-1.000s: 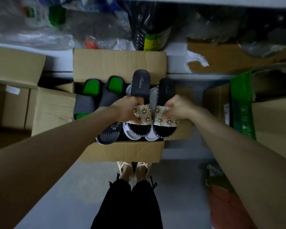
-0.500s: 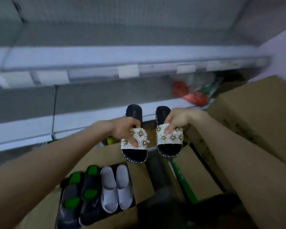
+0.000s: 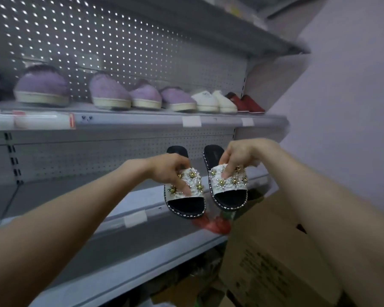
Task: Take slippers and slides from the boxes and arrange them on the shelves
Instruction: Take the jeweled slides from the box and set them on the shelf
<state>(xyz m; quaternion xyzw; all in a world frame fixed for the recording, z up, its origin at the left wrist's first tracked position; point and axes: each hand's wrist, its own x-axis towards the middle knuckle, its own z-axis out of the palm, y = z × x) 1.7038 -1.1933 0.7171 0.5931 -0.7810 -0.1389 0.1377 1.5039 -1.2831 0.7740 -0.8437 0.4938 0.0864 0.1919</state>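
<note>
I hold a pair of black slides with white straps studded with gold flowers. My left hand grips the strap of the left slide. My right hand pinches the strap of the right slide. Both slides hang in the air, toes pointing down towards me, just in front of the grey middle shelf at its right end. The upper shelf sits above my hands.
The upper shelf carries purple slippers, a white pair and a red pair. A cardboard box stands low at the right. A red bag lies under the slides. A pale wall closes the right side.
My view has swung up from the boxes on the floor to the shelves. Both hands have lifted the flowered slides out of the box and up to the middle shelf.
</note>
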